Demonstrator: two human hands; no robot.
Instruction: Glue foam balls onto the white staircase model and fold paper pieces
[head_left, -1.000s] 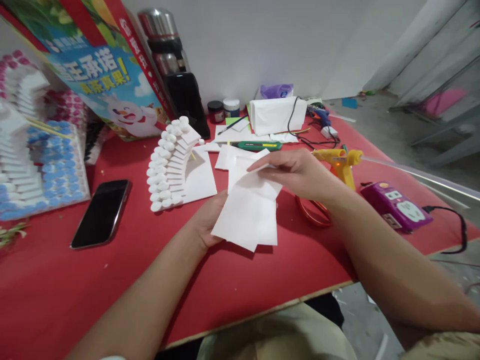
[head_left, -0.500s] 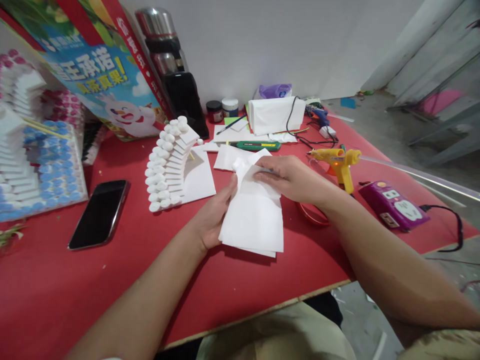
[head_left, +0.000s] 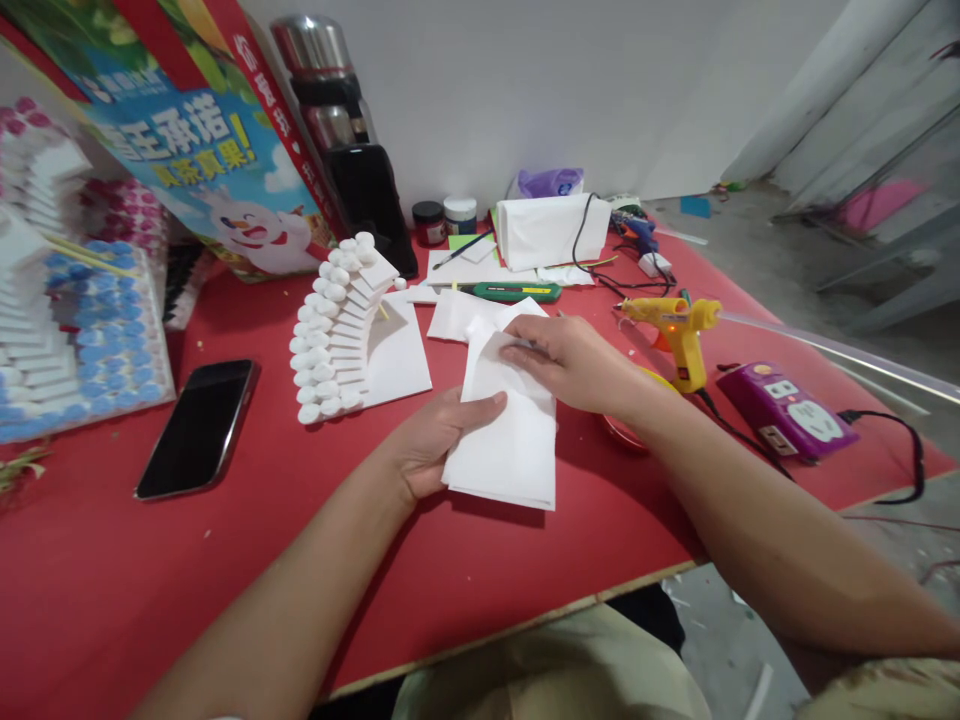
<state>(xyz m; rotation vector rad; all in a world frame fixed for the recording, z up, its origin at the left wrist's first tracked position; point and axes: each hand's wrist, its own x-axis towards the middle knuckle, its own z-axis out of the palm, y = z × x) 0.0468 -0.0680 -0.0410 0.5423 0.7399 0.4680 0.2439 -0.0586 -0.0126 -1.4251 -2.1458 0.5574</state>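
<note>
Both my hands hold a small stack of white sheets (head_left: 510, 450) just above the red table (head_left: 225, 560). My left hand (head_left: 431, 440) grips the stack's left edge, thumb on top. My right hand (head_left: 577, 360) pinches the top edge, fingers closed on the sheets. More white sheets (head_left: 457, 315) lie flat behind the stack. To the left stands a white foam staircase model (head_left: 341, 330) with rows of white balls along its steps.
A black phone (head_left: 199, 425) lies at the left. A yellow glue gun (head_left: 675, 325), a purple power strip (head_left: 787, 410) and a red ring sit at the right. A green utility knife (head_left: 517, 292), paint jars, a white box, a colourful carton (head_left: 195, 150) and blue-topped models (head_left: 82, 330) line the back and left.
The fanned sheets have been squared into a neat stack. My left thumb came over the front of the stack, and my right hand slid a little lower and left along the top edge.
</note>
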